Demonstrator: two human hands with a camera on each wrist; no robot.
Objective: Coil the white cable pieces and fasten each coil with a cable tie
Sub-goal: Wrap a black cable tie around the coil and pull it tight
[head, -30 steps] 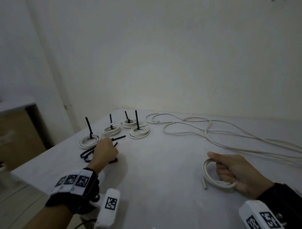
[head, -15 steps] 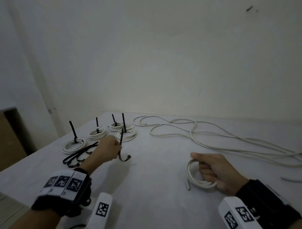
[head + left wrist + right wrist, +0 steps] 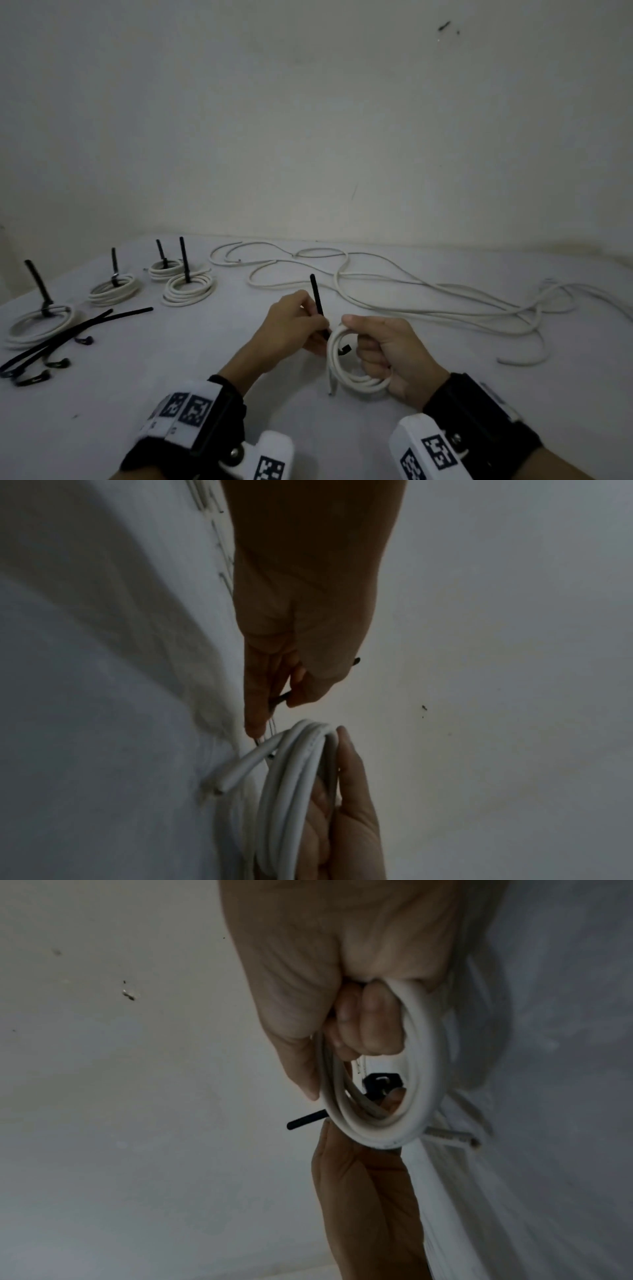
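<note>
- cable coil point(image 3: 346, 359): smooth white plastic sheath, slight sheen
- cable tie point(image 3: 317, 298): matt black plastic
- table point(image 3: 171, 370): matt white, faintly grainy

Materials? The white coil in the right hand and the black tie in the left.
Coil: looks like a smooth, matte white plastic-jacketed cable; it holds round loops without kinking, and its cut end shows a darker core, material unclear. Cable tie: probably black moulded plastic, likely nylon; a thin stiff strap standing straight from the left hand, with a blocky head inside the loop in the right hand.
</note>
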